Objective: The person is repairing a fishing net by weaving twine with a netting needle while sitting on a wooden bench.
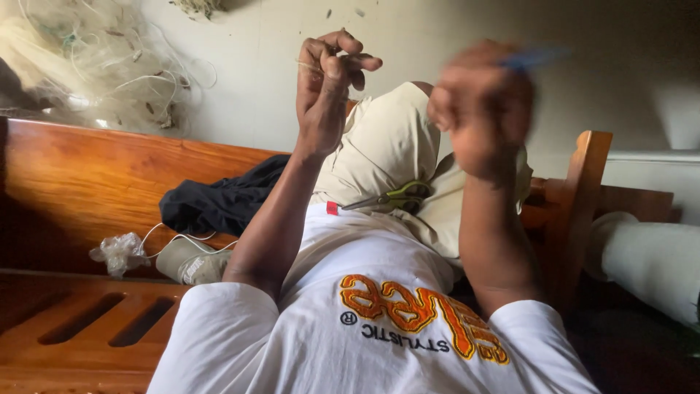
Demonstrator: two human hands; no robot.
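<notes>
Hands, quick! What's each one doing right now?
Left hand: closed, pinching a thin pale thread.
Right hand: blurred, closed around a small blue tool.

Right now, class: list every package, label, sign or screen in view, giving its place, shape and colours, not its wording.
Printed shirt design: on the white shirt's chest, curved orange-yellow letters above small black ones.
Red tag: small square at the shirt's hem.
Crumpled clear plastic bag: on the wooden bench, left.
No signs or screens.

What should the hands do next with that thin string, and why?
Probably bring the right hand, blurred and holding a blue tool, across to the left hand. The left fingers pinch a thin pale line, held up as if waiting.
</notes>
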